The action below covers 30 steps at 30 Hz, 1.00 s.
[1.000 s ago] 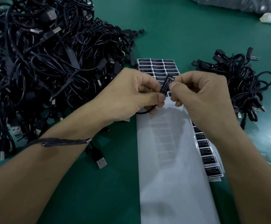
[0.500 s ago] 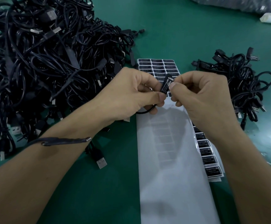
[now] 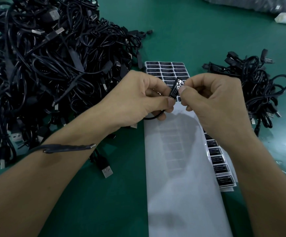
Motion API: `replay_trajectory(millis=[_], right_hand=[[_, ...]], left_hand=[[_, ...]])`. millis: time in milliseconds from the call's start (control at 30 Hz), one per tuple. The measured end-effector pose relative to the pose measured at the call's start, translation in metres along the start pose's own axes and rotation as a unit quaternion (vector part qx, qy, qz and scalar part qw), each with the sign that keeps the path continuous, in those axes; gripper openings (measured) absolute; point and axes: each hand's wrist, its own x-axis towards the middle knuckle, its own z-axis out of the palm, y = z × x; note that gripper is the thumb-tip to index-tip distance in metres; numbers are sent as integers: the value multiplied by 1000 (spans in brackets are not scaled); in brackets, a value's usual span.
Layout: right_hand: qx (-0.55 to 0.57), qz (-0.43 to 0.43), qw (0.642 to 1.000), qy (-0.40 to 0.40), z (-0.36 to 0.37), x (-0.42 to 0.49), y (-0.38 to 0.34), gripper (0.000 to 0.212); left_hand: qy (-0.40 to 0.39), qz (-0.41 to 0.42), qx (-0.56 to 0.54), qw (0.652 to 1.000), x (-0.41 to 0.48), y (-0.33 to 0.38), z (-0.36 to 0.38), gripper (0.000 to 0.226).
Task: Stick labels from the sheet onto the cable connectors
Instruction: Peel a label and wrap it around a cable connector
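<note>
A long white label sheet [image 3: 178,177] lies down the middle of the green table, with black labels left at its far end [image 3: 166,69]. My left hand [image 3: 138,98] pinches a black cable connector [image 3: 175,89] above the sheet; the cable loops out under its fingers. A black label with white print sits on the connector's face. My right hand [image 3: 212,98] pinches the connector's upper end, thumb pressed on the label.
A big heap of black USB cables [image 3: 45,65] fills the left. A smaller bundle of cables [image 3: 258,86] lies at the right. A second strip of black labels [image 3: 219,161] shows beside the sheet under my right forearm. A cable end rests across my left forearm.
Both hands hold almost the same pose. My right thumb has shifted slightly on the label on the connector.
</note>
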Motion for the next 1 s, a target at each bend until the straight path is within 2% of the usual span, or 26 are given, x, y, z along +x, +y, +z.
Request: replay_trajectory(millis=[1000], right_hand=[[10,3,1000,-20,-3,-1,-3,21]], left_hand=[[2,-7,-3,1000,-1,2,1,10]])
